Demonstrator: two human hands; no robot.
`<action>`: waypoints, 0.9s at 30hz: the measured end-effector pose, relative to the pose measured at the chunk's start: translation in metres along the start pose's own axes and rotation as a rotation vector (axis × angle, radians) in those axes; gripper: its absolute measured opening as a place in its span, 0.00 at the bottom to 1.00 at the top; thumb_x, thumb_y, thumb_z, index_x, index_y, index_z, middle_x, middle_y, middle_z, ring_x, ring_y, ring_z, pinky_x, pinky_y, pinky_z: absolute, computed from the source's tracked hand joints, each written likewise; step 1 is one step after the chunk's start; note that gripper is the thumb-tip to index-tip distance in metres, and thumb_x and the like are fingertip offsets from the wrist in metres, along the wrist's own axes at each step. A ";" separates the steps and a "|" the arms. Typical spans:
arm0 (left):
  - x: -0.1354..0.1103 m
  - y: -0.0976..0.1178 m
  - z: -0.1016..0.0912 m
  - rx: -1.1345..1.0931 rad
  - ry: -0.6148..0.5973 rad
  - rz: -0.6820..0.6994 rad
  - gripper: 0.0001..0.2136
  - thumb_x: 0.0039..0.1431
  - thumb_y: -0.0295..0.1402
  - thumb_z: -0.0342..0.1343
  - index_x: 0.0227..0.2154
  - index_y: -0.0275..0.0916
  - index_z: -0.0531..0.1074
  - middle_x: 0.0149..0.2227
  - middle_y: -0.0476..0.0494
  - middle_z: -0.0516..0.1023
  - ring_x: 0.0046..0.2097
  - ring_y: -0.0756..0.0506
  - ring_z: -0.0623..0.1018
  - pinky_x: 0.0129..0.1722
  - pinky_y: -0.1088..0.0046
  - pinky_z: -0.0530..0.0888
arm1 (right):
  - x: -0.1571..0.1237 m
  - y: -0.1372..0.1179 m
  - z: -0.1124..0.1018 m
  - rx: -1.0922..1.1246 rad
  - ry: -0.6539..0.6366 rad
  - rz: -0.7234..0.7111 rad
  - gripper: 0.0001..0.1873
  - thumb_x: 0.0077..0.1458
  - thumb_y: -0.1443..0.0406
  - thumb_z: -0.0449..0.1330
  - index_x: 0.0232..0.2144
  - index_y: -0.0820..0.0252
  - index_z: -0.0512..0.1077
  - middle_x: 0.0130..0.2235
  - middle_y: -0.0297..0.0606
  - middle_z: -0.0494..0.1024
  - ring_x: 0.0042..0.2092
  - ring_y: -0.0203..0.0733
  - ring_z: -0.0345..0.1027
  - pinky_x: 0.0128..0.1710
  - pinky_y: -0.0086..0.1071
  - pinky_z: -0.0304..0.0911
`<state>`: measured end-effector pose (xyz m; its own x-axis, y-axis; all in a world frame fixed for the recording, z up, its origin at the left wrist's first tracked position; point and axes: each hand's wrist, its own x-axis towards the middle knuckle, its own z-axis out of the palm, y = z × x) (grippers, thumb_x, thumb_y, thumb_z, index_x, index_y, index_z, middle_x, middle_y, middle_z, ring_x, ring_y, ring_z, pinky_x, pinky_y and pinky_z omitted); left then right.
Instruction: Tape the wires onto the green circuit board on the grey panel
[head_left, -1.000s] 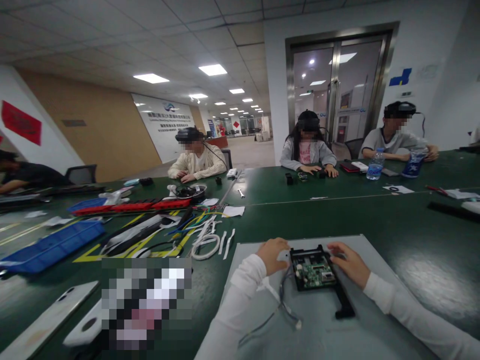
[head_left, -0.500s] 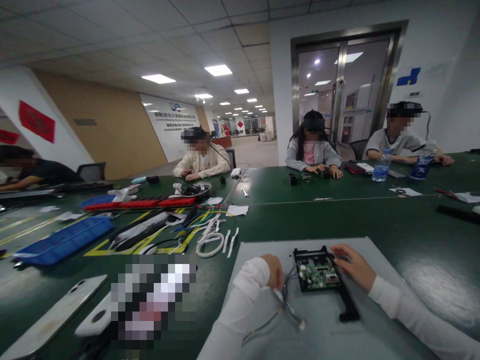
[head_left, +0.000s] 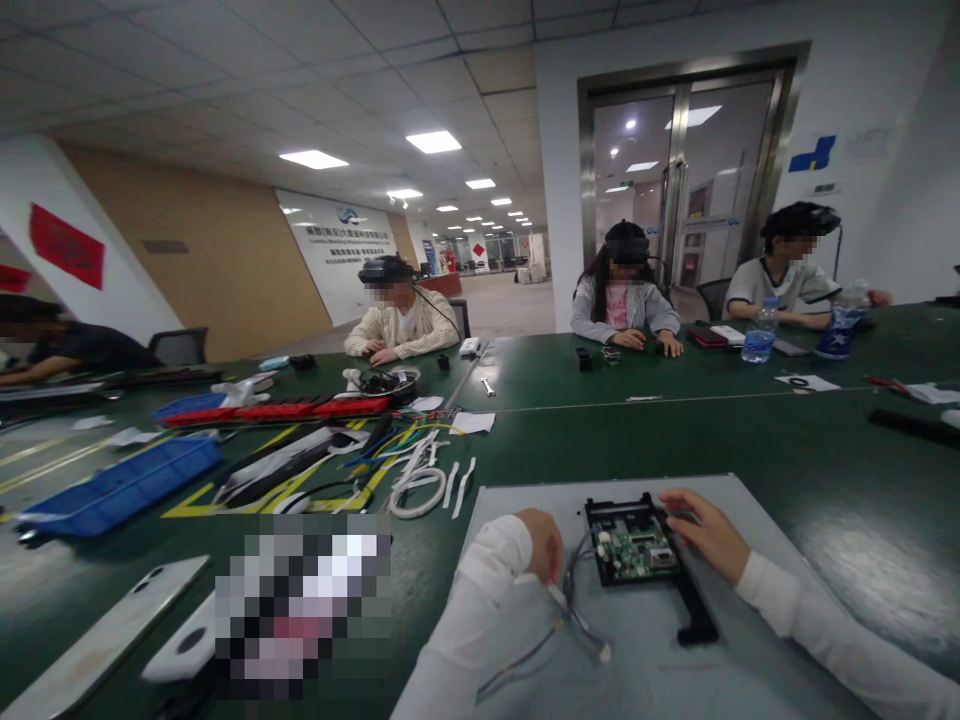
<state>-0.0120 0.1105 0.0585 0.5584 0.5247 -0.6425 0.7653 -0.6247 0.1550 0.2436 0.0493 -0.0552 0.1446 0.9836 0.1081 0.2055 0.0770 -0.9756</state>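
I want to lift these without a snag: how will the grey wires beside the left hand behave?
The wires will probably sag, being thin and loosely curved. Their slim strands suggest little weight. Lifting might tug the circuit board, since their upper end lies close to its edge.

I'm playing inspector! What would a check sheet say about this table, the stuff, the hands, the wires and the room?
Surface: gray sheet on a green table.
Main things: circuit board in a black frame, lying on the sheet.
Clutter: blue tray, white phone and wrench on the table.
Left hand: beside thin cables; grip unclear.
Right hand: at the frame's right side; contact unclear.
Cables: thin ones left of the frame; white coil farther left.
Surroundings: people seated around the table; glass doors behind.
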 end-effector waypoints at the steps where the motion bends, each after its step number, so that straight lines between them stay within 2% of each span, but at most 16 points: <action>1: 0.002 -0.001 0.000 -0.013 -0.025 -0.014 0.05 0.34 0.26 0.58 0.19 0.42 0.74 0.23 0.53 0.74 0.30 0.50 0.72 0.31 0.79 0.66 | 0.000 0.000 0.000 0.001 -0.008 0.001 0.19 0.39 0.63 0.55 0.38 0.58 0.66 0.40 0.40 0.69 0.45 0.46 0.60 0.24 0.28 0.63; 3: 0.004 -0.002 0.001 -0.054 -0.070 -0.056 0.06 0.33 0.26 0.58 0.19 0.42 0.73 0.22 0.54 0.74 0.29 0.50 0.73 0.29 0.80 0.66 | 0.000 0.000 0.000 0.010 -0.013 0.009 0.19 0.40 0.63 0.55 0.39 0.58 0.65 0.41 0.40 0.68 0.46 0.46 0.60 0.24 0.28 0.63; 5: 0.005 -0.003 0.002 -0.091 -0.060 -0.064 0.06 0.32 0.26 0.58 0.19 0.42 0.73 0.20 0.55 0.74 0.29 0.50 0.73 0.27 0.81 0.66 | 0.000 0.001 0.000 0.021 -0.003 0.018 0.19 0.39 0.63 0.55 0.39 0.58 0.65 0.42 0.40 0.68 0.46 0.47 0.59 0.23 0.28 0.64; 11: -0.015 -0.002 -0.002 -0.090 0.108 0.023 0.06 0.34 0.27 0.58 0.21 0.41 0.74 0.21 0.54 0.74 0.27 0.52 0.72 0.25 0.82 0.65 | 0.001 0.002 0.001 0.026 0.003 0.018 0.19 0.39 0.64 0.55 0.38 0.58 0.65 0.41 0.40 0.68 0.46 0.46 0.60 0.23 0.28 0.64; 15: -0.041 -0.001 -0.012 -0.067 0.296 0.039 0.07 0.38 0.26 0.55 0.24 0.39 0.73 0.24 0.53 0.74 0.28 0.52 0.71 0.28 0.82 0.65 | 0.000 0.000 0.001 -0.003 0.000 -0.006 0.19 0.40 0.64 0.54 0.39 0.58 0.65 0.42 0.40 0.67 0.46 0.46 0.59 0.23 0.27 0.63; 17: -0.055 0.001 -0.017 -0.076 0.366 0.056 0.09 0.39 0.26 0.54 0.28 0.40 0.72 0.26 0.53 0.73 0.30 0.53 0.71 0.29 0.82 0.65 | -0.002 -0.003 0.002 -0.038 0.023 -0.065 0.18 0.41 0.64 0.53 0.39 0.58 0.65 0.41 0.39 0.67 0.45 0.45 0.60 0.26 0.28 0.64; 21: -0.080 0.007 -0.024 -0.125 0.432 0.104 0.11 0.42 0.26 0.53 0.32 0.40 0.70 0.28 0.53 0.72 0.31 0.53 0.70 0.31 0.82 0.65 | -0.009 -0.019 0.004 -0.202 0.042 -0.273 0.17 0.44 0.66 0.52 0.40 0.57 0.65 0.45 0.39 0.64 0.47 0.43 0.58 0.37 0.32 0.63; 24: -0.091 0.015 -0.026 -0.138 0.469 0.151 0.11 0.44 0.25 0.51 0.34 0.40 0.69 0.29 0.53 0.72 0.32 0.52 0.70 0.33 0.80 0.64 | -0.023 -0.038 0.010 -0.349 0.006 -0.442 0.16 0.47 0.67 0.50 0.42 0.56 0.64 0.47 0.41 0.62 0.50 0.44 0.55 0.42 0.36 0.60; 27: -0.096 0.023 -0.029 -0.165 0.448 0.217 0.11 0.45 0.25 0.51 0.34 0.40 0.69 0.29 0.53 0.71 0.33 0.53 0.70 0.34 0.80 0.64 | -0.043 -0.059 0.020 -0.457 -0.089 -0.570 0.20 0.49 0.67 0.49 0.47 0.56 0.59 0.47 0.41 0.63 0.50 0.43 0.55 0.47 0.39 0.55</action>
<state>-0.0388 0.0626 0.1449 0.7643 0.6116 -0.2044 0.6369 -0.6663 0.3879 0.2055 0.0053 -0.0059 -0.1809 0.8220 0.5400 0.6111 0.5242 -0.5931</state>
